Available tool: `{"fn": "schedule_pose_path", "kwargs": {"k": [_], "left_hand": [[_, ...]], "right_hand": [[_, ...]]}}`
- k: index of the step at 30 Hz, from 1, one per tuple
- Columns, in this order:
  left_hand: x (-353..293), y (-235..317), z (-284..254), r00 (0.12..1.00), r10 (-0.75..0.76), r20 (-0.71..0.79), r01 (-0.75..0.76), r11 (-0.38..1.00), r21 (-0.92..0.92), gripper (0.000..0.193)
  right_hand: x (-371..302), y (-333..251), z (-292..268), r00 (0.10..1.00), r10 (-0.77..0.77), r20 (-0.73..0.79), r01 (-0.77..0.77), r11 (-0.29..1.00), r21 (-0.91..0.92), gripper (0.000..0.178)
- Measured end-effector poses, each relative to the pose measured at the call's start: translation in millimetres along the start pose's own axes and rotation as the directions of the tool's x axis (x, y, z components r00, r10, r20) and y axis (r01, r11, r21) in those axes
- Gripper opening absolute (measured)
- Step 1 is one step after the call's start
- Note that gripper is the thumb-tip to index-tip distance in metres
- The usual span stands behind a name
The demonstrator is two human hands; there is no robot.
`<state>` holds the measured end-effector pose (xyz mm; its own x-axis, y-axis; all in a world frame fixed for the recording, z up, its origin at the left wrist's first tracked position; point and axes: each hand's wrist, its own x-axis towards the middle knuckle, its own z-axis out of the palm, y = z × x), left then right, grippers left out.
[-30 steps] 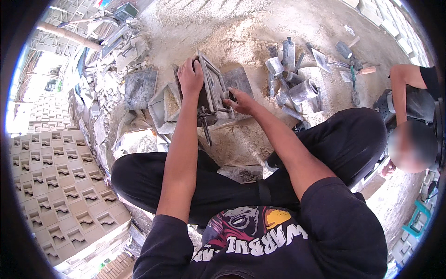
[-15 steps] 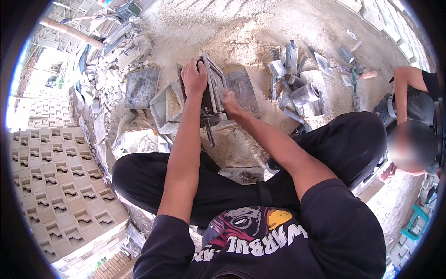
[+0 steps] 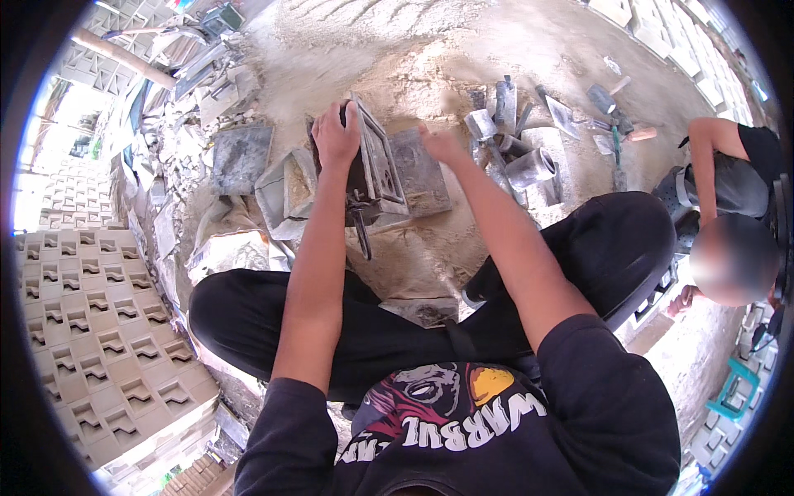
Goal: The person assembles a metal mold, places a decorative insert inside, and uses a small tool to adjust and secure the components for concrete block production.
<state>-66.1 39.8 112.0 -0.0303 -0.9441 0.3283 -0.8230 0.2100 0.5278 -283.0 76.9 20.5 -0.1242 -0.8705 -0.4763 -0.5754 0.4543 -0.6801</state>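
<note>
My left hand (image 3: 337, 140) is closed over the upper side of a metal mold frame (image 3: 379, 157), which stands tilted on its edge with its open face turned right. A dark metal handle (image 3: 361, 230) sticks out from the mold's near end. To the right of the mold, apart from it, my right hand (image 3: 445, 146) has its fingers curled in; whether anything is in them is hidden. Below that hand lies a flat, dusty metal plate (image 3: 423, 178). Left of the mold sits an open grey container (image 3: 287, 192) with tan powder (image 3: 301, 183) inside.
A second dark plate (image 3: 241, 159) lies farther left, by heaped rubble. On the right are a metal cylinder (image 3: 530, 168), a trowel (image 3: 562, 114), a mallet (image 3: 602, 98) and other tools. A co-worker (image 3: 728, 182) sits at far right. Patterned blocks (image 3: 107, 322) are stacked at left.
My right hand has moved off the mold frame to the right. My left hand still holds the mold, and the whole view has shifted slightly.
</note>
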Motion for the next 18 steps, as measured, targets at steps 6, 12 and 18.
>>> {"fn": "schedule_pose_path", "kwargs": {"k": [6, 12, 18], "left_hand": [[19.3, 28.5, 9.0, 0.956, -0.177, 0.235, 0.161, 0.983, 0.086, 0.073], [21.3, 26.7, 17.0, 0.957, -0.233, 0.176, 0.195, 0.958, 0.209, 0.075], [18.6, 29.6, 17.0, 0.957, -0.215, 0.194, 0.191, 0.972, 0.139, 0.067]], "right_hand": [[-28.9, 56.7, -112.7, 0.864, 0.211, -0.456, -0.381, 0.867, -0.321, 0.059], [-56.6, 102.1, -120.8, 0.746, 0.431, -0.507, -0.616, 0.736, -0.282, 0.082], [-74.3, 114.8, -129.8, 0.766, 0.343, -0.544, -0.543, 0.799, -0.26, 0.083]]}}
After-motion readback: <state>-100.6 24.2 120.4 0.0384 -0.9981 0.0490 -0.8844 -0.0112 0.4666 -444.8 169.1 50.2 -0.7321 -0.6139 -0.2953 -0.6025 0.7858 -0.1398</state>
